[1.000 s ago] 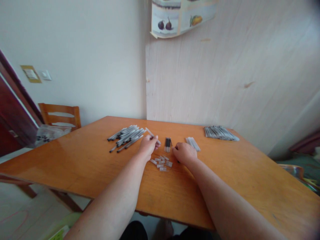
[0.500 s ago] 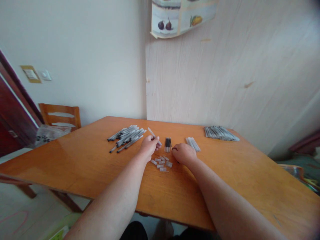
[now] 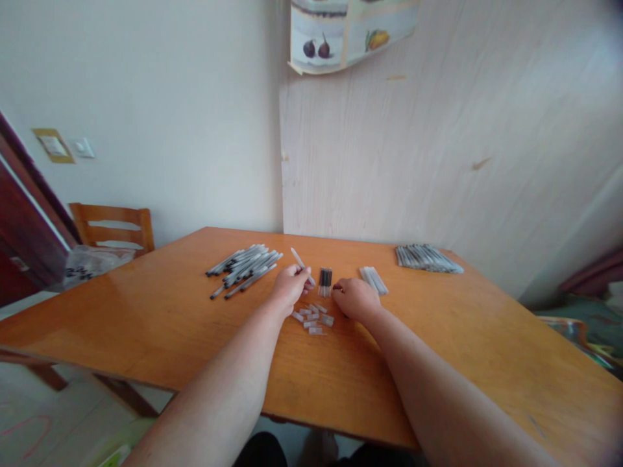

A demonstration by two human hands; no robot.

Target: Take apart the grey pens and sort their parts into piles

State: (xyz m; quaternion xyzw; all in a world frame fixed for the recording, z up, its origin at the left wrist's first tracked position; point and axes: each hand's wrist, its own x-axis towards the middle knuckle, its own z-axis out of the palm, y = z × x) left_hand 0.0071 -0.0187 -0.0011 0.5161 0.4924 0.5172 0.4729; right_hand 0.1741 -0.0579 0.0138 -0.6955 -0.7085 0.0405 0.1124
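Observation:
My left hand (image 3: 292,285) is closed on a clear pen barrel (image 3: 298,259), which tilts up to the left. Just right of the dark refills (image 3: 325,281), my right hand (image 3: 357,298) rests low with its fingers curled; whatever its fingertips pinch is too small to name. Several small clear caps (image 3: 312,318) lie scattered nearer me, between the two hands. A row of clear barrels (image 3: 374,280) lies beyond my right hand. To the left of my left hand is a loose pile of pens (image 3: 246,267) with black ends.
A flat stack of pens (image 3: 428,257) sits at the back right of the wooden table (image 3: 195,324). A wooden chair (image 3: 114,214) with a plastic bag (image 3: 97,263) stands past the left edge. The wall rises behind the table.
The view has shifted slightly. My left hand still holds the barrel, now tilted a little more upright. My right hand has barely moved.

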